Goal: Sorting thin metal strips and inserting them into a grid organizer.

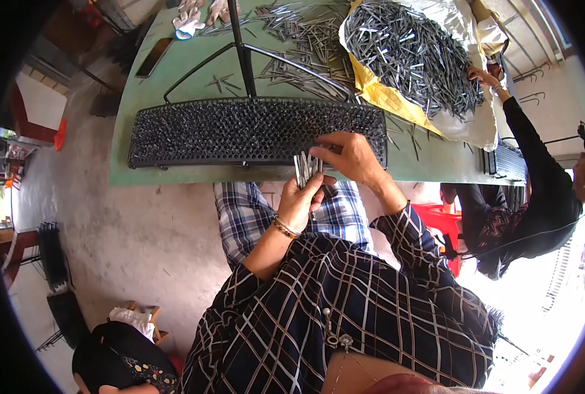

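My left hand point(297, 203) is closed round a bunch of thin grey metal strips point(303, 168), their ends fanned upward. Just above and to the right, my right hand point(355, 157) has thumb and fingers bent together beside the tops of the strips. What its fingertips hold, if anything, is too small to make out. Both hands are at the front edge of a long, curved black rack point(194, 134) pierced with many small holes. Dark pieces fill much of it, while bare holes show along its front and right part.
The rack's black frame rises over a green table point(125, 172). A large heap of dark strips point(407, 56) lies in a yellow-and-white sack point(387, 96), where a co-worker's hand point(483, 75) reaches. Loose strips, a phone point(155, 57) and gloves point(188, 23) lie on the table.
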Available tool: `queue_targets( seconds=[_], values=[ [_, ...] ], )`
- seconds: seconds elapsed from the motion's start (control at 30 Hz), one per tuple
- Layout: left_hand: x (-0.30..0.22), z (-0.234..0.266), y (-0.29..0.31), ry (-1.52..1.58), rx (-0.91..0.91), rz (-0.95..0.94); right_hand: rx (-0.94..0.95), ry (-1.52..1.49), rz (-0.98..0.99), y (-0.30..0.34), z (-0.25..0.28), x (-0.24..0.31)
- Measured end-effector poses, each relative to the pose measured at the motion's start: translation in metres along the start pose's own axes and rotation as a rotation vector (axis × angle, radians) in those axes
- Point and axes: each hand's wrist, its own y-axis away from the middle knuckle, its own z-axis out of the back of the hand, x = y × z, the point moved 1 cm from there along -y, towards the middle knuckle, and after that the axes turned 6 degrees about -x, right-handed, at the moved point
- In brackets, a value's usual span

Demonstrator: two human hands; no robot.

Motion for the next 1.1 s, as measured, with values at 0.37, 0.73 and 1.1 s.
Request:
queue_targets(
  seconds=[0.37, 0.73, 1.1],
  values=[
    [0.002, 0.0, -0.005, -0.072, -0.035, -0.016, 0.068, -0.352, -0.266, -0.005, 0.01, -0.01],
    [-0.002, -0.003, -0.004, -0.006, -0.041, -0.012, 0.017, -0.423, -0.407, -0.001, 0.009, -0.011],
    [0.0, 0.0, -0.004, 0.006, 0.024, 0.112, -0.214, -0.413, -0.214, -0.009, 0.014, -0.003]
  ],
)
